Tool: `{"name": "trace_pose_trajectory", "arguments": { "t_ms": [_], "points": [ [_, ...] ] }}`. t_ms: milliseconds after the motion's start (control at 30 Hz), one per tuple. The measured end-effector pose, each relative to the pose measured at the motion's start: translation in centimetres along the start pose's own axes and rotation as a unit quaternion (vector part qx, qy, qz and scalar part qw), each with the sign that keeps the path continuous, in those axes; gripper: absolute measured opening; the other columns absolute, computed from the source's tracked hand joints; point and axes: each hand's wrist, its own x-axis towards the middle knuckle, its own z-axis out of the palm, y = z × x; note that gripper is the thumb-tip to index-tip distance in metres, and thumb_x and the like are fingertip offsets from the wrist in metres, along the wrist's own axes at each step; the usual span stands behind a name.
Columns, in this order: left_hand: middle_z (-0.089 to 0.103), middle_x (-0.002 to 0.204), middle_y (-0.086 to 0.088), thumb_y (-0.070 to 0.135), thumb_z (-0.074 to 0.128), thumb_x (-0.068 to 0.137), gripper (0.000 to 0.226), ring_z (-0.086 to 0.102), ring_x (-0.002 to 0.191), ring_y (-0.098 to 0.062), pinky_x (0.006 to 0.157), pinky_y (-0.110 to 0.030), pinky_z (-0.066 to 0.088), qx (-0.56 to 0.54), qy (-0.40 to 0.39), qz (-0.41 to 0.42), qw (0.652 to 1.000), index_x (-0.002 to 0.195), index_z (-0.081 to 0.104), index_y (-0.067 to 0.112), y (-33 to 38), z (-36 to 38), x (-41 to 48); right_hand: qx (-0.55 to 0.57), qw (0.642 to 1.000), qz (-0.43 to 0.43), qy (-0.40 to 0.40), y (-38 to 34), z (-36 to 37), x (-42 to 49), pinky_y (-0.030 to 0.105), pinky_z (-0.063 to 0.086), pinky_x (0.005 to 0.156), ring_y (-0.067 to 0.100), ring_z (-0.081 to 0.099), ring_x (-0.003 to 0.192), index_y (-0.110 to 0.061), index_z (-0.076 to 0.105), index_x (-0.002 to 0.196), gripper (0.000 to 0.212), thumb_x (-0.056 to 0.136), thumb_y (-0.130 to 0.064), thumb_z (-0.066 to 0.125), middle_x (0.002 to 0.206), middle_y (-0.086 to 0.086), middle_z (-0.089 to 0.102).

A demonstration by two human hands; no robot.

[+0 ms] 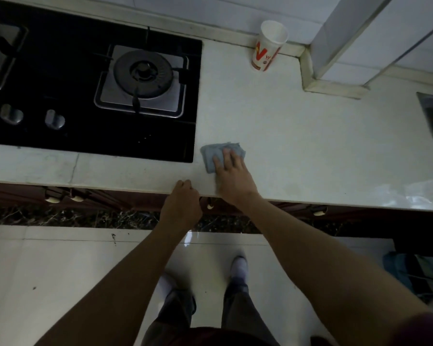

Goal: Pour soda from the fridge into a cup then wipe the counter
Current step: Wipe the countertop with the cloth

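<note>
- Cloth (211,154), centre frame: likely soft, light, limp; right hand (231,174) is pressing it flat under straight fingers (227,158).
- Left hand (183,198) is curling over the tabletop (297,146) edge.

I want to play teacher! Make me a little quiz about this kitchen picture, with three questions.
1. True or false: the paper cup stands on the black hob.
2. Which hand presses flat on the blue cloth? A: left hand. B: right hand. C: neither.
3. Fill in: the left hand rests, fingers curled, at the front edge of the ___.

Key:
1. False. It stands on the counter by the wall, to the right of the black hob.
2. B.
3. counter.
</note>
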Motion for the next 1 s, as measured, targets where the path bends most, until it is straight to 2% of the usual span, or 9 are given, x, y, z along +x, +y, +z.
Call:
{"name": "trace_pose_trajectory", "arguments": {
  "t_ms": [67,200,400,500,567,733,800,867,1000],
  "points": [
    [0.056,0.119,-0.015,0.009,0.053,0.089,0.022,0.048,0.114,-0.029,0.095,-0.034,0.048,0.018,0.022,0.000,1.000,0.105,0.063,-0.001,0.6,0.8,-0.1,-0.003,1.000,0.022,-0.006,3.1,-1.0,1.4,0.054,0.010,0.118,0.043,0.001,0.145,-0.009,0.013,0.152,0.080,0.086,-0.024,0.056,0.158,0.024,0.004],
    [0.068,0.103,-0.019,-0.002,0.071,0.071,0.029,0.063,0.097,-0.033,0.078,-0.040,0.058,0.018,0.075,0.058,0.995,0.100,0.068,-0.005,3.4,3.2,-0.7,0.003,0.998,0.058,-0.007,11.7,-1.7,3.0,0.052,0.021,0.116,0.041,0.004,0.144,-0.012,0.011,0.153,0.086,0.084,-0.025,0.062,0.158,0.022,0.006],
    [0.062,0.124,-0.020,0.004,0.061,0.075,0.045,0.056,0.115,-0.034,0.106,-0.041,0.044,0.037,0.032,0.110,0.993,0.119,0.062,-0.005,11.4,6.3,0.6,0.015,0.987,0.163,0.003,24.5,-0.3,-4.5,0.055,0.019,0.114,0.046,0.006,0.143,-0.001,0.015,0.151,0.076,0.088,-0.015,0.056,0.154,0.031,0.016],
    [0.059,0.127,-0.021,0.011,0.053,0.081,0.047,0.051,0.119,-0.036,0.110,-0.044,0.037,0.070,0.022,0.105,0.992,0.125,0.058,-0.006,14.0,7.5,2.2,0.046,0.965,0.257,-0.003,29.9,0.5,-10.4,0.059,0.024,0.109,0.047,0.007,0.143,-0.002,0.015,0.151,0.067,0.093,-0.017,0.045,0.152,0.034,0.016],
    [0.055,0.131,-0.018,0.017,0.044,0.086,0.048,0.045,0.124,-0.033,0.111,-0.043,0.032,0.107,0.004,0.100,0.989,0.128,0.054,-0.003,14.9,7.7,2.7,0.047,0.956,0.289,0.000,31.5,1.8,-13.1,0.060,0.023,0.109,0.051,0.016,0.139,0.005,0.022,0.147,0.067,0.087,-0.022,0.033,0.145,0.042,0.023],
    [0.044,0.142,-0.016,0.015,0.045,0.093,0.048,0.037,0.130,-0.030,0.112,-0.038,0.032,0.102,0.007,0.093,0.990,0.138,0.043,-0.001,15.6,6.7,2.4,0.036,0.952,0.304,0.018,27.4,5.0,-14.1,0.057,0.018,0.112,0.053,0.025,0.134,0.012,0.024,0.142,0.078,0.080,-0.034,0.013,0.140,0.043,0.032],
    [0.042,0.144,-0.015,0.013,0.046,0.093,0.048,0.035,0.131,-0.029,0.110,-0.035,0.033,0.091,0.009,0.099,0.991,0.139,0.042,0.000,15.5,6.2,2.2,0.041,0.960,0.274,0.043,23.3,4.8,-13.6,0.060,0.019,0.112,0.053,0.023,0.135,0.009,0.024,0.143,0.072,0.082,-0.027,0.029,0.143,0.042,0.029],
    [0.042,0.144,-0.014,0.011,0.048,0.091,0.048,0.036,0.131,-0.029,0.109,-0.034,0.032,0.070,0.011,0.107,0.992,0.138,0.044,0.001,15.4,6.0,2.0,0.062,0.970,0.230,0.057,18.3,3.9,-12.8,0.062,0.016,0.114,0.052,0.015,0.140,0.002,0.023,0.148,0.079,0.076,-0.018,0.050,0.149,0.036,0.023],
    [0.043,0.144,-0.012,0.009,0.055,0.086,0.053,0.036,0.130,-0.027,0.105,-0.033,0.035,0.045,0.000,0.114,0.992,0.138,0.046,0.003,14.9,5.9,1.8,0.093,0.982,0.149,0.063,10.2,2.6,-10.9,0.059,0.000,0.117,0.046,0.001,0.145,-0.009,0.019,0.153,0.078,0.084,-0.020,0.052,0.158,0.026,0.009]
  ]
}}
